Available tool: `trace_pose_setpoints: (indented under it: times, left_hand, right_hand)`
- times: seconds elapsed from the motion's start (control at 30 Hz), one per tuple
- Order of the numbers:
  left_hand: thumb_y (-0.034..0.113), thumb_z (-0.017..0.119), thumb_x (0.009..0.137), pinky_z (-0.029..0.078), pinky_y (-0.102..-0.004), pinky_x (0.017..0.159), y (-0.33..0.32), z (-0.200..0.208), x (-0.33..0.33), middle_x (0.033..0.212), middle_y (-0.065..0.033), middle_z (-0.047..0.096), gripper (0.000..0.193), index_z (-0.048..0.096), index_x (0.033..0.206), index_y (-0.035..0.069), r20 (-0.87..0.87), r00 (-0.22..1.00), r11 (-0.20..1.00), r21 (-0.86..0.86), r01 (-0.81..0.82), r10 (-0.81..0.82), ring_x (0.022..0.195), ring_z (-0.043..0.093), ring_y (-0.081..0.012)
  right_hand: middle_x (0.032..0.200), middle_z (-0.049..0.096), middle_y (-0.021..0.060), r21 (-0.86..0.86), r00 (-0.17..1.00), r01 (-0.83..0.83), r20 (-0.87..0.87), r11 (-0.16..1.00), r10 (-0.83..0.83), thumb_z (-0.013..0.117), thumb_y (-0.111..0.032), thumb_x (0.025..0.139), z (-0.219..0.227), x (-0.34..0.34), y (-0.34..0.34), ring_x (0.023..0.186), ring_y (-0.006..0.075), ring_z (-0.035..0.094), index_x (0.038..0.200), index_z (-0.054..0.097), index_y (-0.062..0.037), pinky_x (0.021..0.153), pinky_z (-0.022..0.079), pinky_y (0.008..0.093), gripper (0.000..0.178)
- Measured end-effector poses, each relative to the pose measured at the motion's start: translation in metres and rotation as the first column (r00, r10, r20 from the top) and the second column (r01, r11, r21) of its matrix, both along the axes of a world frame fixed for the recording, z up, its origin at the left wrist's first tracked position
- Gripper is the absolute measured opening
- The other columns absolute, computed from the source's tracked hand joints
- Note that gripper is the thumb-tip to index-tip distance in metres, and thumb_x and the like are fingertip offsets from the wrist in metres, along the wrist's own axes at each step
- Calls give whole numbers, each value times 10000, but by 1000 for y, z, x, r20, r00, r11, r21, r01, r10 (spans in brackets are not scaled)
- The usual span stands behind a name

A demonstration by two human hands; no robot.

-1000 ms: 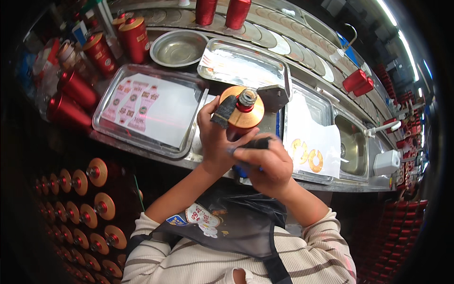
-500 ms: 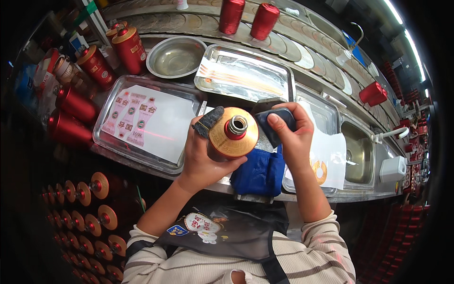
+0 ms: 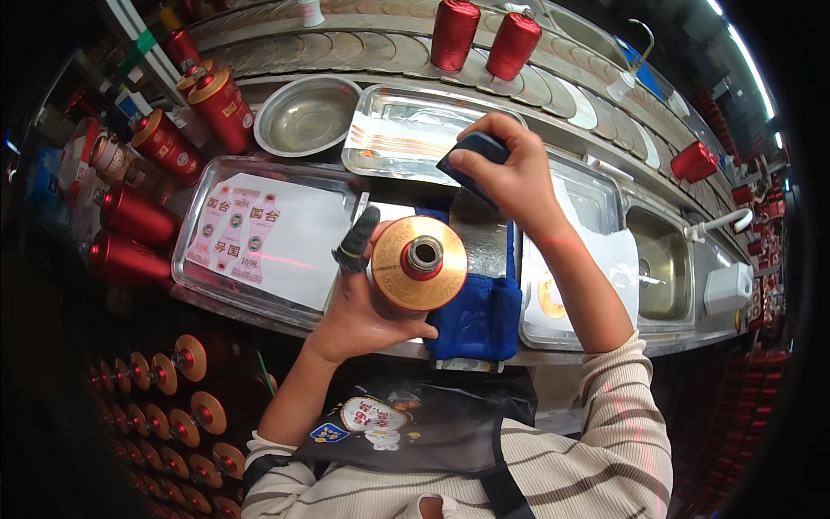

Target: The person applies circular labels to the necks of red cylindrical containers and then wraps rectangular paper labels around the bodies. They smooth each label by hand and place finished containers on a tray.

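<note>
- Held bottle (image 3: 399, 275), one: centre of the frame, gold-shouldered, its uncapped mouth facing the viewer, above the front of the worktop (image 3: 683, 337).
- Left hand (image 3: 367, 313): fingers clamped around the bottle's side; one finger wears a black cover (image 3: 355, 240). Good handling, in judgement, calls for a firm grip low on the side, shoulder and neck unobstructed, and the bottle turned by the wrist rather than regripped.
- Right hand (image 3: 519, 177): thumb and fingers pinched on one dark flat scraper (image 3: 474, 162), well apart from the bottle. Best practice would be to lay its edge flat and press evenly; a tilted corner could scratch the surface.
- Blue cloth (image 3: 474, 320), one: just below and right of the bottle.
- Metal trays, three: left tray (image 3: 311, 181), bearing pink labels (image 3: 232, 227) whose overlap defeats an exact count; upper-centre tray (image 3: 349, 149); right tray (image 3: 598, 195), with one gold ring label (image 3: 550, 298) discernible, partly hidden by the forearm.
- Round basin (image 3: 275, 114), one, upper left of centre; sink (image 3: 664, 235), one, at right.
- Red bottles on the conveyor (image 3: 380, 52): two at upper centre. Stored bottles (image 3: 207, 413), lower left: too many and too dim to count.
</note>
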State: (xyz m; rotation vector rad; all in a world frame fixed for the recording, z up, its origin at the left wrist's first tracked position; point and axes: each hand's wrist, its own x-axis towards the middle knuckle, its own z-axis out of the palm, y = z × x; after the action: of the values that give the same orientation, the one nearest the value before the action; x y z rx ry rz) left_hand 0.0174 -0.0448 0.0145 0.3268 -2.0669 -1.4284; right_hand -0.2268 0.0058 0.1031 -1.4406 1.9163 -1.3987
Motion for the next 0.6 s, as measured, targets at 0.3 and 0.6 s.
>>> trace_pose_setpoints:
  times: [0.3, 0.6]
  left_hand:
    - [155, 918, 730, 552, -375, 960, 2, 56, -21, 1309, -176, 567, 923, 296, 1399, 20, 4, 985, 972, 157, -173, 175, 1119, 644, -254]
    - [412, 830, 820, 533, -370, 955, 51, 27, -89, 1183, -256, 621, 956, 206, 1323, -110, 234, 951, 867, 494, 62, -202, 1096, 656, -279]
  right_hand:
    - [903, 665, 14, -6, 769, 199, 621, 980, -152, 746, -104, 878, -22, -39, 134, 797, 75, 606, 987, 695, -17, 731, 485, 227, 149]
    - [1151, 609, 128, 307, 981, 50, 166, 951, -105, 874, -365, 773, -51, 57, 195, 681, 83, 503, 1487, 466, 20, 590, 434, 237, 907]
